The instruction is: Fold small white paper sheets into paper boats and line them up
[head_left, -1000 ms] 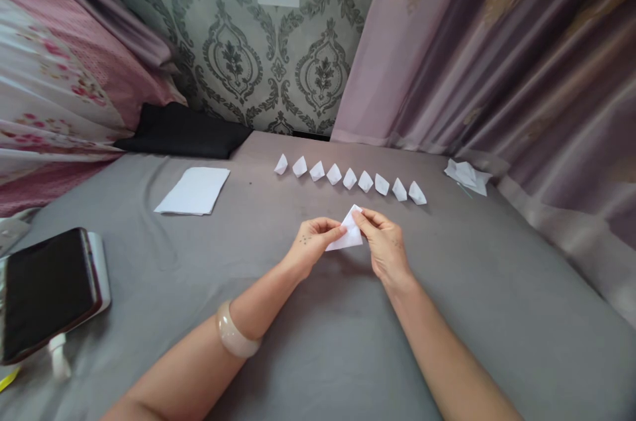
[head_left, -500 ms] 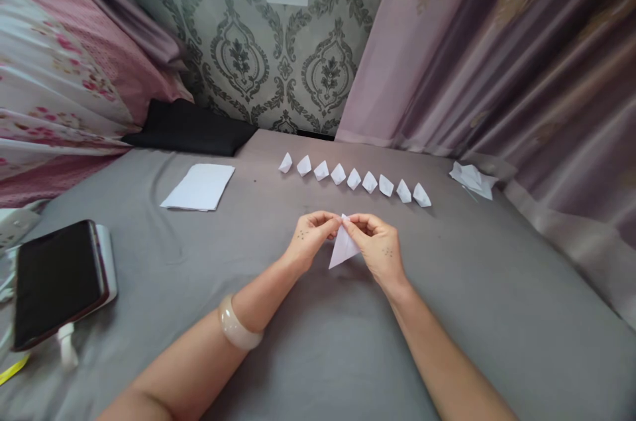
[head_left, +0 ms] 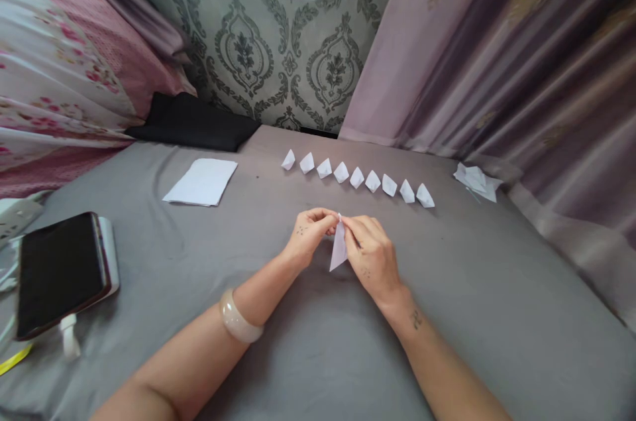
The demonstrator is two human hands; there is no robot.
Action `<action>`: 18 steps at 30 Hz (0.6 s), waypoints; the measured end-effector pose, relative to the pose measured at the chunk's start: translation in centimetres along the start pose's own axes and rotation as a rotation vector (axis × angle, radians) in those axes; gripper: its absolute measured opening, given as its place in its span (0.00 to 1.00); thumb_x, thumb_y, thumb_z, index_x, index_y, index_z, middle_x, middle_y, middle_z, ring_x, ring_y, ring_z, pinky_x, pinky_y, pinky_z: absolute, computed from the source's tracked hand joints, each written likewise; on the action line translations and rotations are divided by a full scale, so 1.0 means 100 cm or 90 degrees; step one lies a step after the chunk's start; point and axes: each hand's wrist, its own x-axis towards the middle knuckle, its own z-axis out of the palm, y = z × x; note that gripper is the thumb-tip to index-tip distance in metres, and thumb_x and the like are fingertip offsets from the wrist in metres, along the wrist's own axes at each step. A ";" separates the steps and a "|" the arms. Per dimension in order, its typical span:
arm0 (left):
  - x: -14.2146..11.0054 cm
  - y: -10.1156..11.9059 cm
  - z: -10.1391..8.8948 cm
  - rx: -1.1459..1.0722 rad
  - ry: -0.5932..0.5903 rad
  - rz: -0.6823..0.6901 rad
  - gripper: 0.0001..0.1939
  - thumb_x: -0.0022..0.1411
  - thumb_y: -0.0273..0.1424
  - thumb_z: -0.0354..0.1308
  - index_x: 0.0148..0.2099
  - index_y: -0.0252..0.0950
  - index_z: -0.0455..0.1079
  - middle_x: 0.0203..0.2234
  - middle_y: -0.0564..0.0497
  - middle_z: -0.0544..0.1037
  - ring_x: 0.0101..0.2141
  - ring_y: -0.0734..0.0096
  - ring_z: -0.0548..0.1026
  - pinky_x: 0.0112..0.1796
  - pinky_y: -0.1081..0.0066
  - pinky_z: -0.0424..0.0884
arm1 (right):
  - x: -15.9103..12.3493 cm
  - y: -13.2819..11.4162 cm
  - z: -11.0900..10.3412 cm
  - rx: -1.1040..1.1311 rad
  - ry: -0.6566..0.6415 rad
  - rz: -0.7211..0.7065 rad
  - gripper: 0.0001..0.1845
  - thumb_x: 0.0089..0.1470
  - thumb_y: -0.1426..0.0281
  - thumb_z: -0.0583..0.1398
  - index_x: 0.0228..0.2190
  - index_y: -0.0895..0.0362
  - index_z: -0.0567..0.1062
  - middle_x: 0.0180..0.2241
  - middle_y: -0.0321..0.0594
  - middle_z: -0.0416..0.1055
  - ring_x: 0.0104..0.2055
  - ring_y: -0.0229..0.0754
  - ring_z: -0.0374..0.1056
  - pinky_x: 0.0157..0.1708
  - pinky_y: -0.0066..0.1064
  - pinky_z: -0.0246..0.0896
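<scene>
A small folded piece of white paper [head_left: 338, 250] hangs between my two hands above the grey cloth, its pointed corner downward. My left hand [head_left: 312, 235] pinches its top from the left. From the right, my right hand [head_left: 371, 250] grips the same paper with thumb and fingers, hiding part of it. Beyond the hands runs a slanting row of several small folded paper boats [head_left: 357, 178], standing apart from each other. A pale bangle [head_left: 238, 319] circles my left forearm.
A stack of white paper [head_left: 203, 182] lies at the left. Nearer stands a black-screened phone [head_left: 62, 275] with a white cable [head_left: 68, 333]. Crumpled white paper [head_left: 477, 180] rests at the far right by the curtain [head_left: 447, 76]. Black cloth [head_left: 193, 122] lies at the back left.
The folded paper has turned from nearly flat to edge-on, its point now downward. My right hand has rolled over, showing its wrist. The view has shifted slightly.
</scene>
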 end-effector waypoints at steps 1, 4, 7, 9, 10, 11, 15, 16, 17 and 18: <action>0.001 -0.001 -0.001 -0.002 -0.007 0.002 0.03 0.44 0.26 0.60 0.25 0.33 0.74 0.17 0.54 0.69 0.21 0.78 0.64 0.28 0.75 0.63 | 0.000 -0.001 -0.002 -0.034 -0.013 -0.018 0.16 0.60 0.76 0.51 0.44 0.56 0.75 0.36 0.43 0.74 0.39 0.44 0.67 0.41 0.36 0.61; 0.002 -0.002 -0.003 0.000 -0.032 0.003 0.04 0.46 0.28 0.61 0.25 0.32 0.74 0.18 0.53 0.69 0.22 0.78 0.65 0.27 0.75 0.62 | 0.000 -0.003 -0.006 -0.131 -0.055 -0.060 0.16 0.61 0.75 0.50 0.47 0.58 0.73 0.37 0.45 0.74 0.39 0.46 0.66 0.40 0.36 0.60; 0.002 -0.001 -0.004 0.000 -0.040 -0.020 0.06 0.46 0.30 0.61 0.26 0.31 0.75 0.19 0.51 0.70 0.23 0.76 0.66 0.28 0.74 0.63 | 0.000 -0.008 -0.008 -0.211 -0.092 -0.088 0.17 0.61 0.76 0.50 0.48 0.60 0.71 0.37 0.48 0.73 0.39 0.47 0.65 0.37 0.37 0.60; 0.002 0.000 -0.004 0.004 -0.039 -0.040 0.08 0.46 0.32 0.62 0.24 0.31 0.73 0.19 0.51 0.70 0.23 0.76 0.67 0.27 0.74 0.63 | -0.001 -0.014 -0.007 -0.250 -0.116 -0.097 0.17 0.60 0.78 0.49 0.48 0.62 0.71 0.37 0.49 0.73 0.38 0.48 0.65 0.36 0.38 0.60; 0.003 -0.001 -0.004 0.013 -0.038 -0.046 0.09 0.47 0.33 0.63 0.23 0.31 0.72 0.18 0.51 0.70 0.22 0.76 0.66 0.27 0.74 0.63 | -0.002 -0.017 -0.007 -0.265 -0.127 -0.096 0.18 0.59 0.79 0.49 0.47 0.63 0.72 0.37 0.50 0.73 0.38 0.49 0.65 0.35 0.38 0.60; 0.003 -0.001 -0.004 0.025 -0.033 -0.048 0.11 0.46 0.35 0.64 0.22 0.32 0.71 0.17 0.52 0.69 0.22 0.77 0.66 0.26 0.75 0.62 | -0.003 -0.020 -0.005 -0.275 -0.136 -0.092 0.18 0.59 0.80 0.49 0.47 0.64 0.72 0.37 0.51 0.73 0.38 0.49 0.66 0.35 0.38 0.60; 0.004 -0.004 -0.005 0.057 -0.018 -0.038 0.14 0.47 0.37 0.65 0.20 0.33 0.67 0.14 0.55 0.66 0.19 0.79 0.62 0.23 0.76 0.58 | -0.005 -0.020 -0.002 -0.188 -0.141 -0.048 0.19 0.56 0.82 0.50 0.45 0.63 0.74 0.38 0.52 0.74 0.39 0.50 0.67 0.37 0.40 0.62; 0.004 -0.004 -0.005 0.053 -0.020 -0.035 0.14 0.47 0.37 0.65 0.20 0.33 0.67 0.14 0.55 0.66 0.19 0.79 0.62 0.23 0.76 0.58 | -0.003 -0.017 -0.002 -0.116 -0.125 -0.018 0.19 0.55 0.81 0.51 0.44 0.61 0.75 0.38 0.51 0.74 0.40 0.50 0.68 0.38 0.40 0.62; 0.004 -0.004 -0.005 0.048 -0.027 -0.031 0.14 0.47 0.37 0.66 0.21 0.33 0.68 0.15 0.55 0.66 0.19 0.78 0.63 0.24 0.75 0.58 | -0.001 -0.013 -0.002 -0.023 -0.103 0.028 0.18 0.55 0.79 0.51 0.42 0.59 0.76 0.38 0.49 0.75 0.40 0.48 0.69 0.39 0.39 0.63; 0.003 -0.003 -0.004 0.041 -0.035 -0.022 0.14 0.47 0.37 0.66 0.22 0.33 0.69 0.16 0.54 0.68 0.20 0.78 0.64 0.24 0.75 0.59 | 0.002 -0.007 -0.004 0.093 -0.076 0.101 0.17 0.54 0.78 0.52 0.38 0.56 0.78 0.38 0.46 0.76 0.40 0.46 0.70 0.40 0.38 0.64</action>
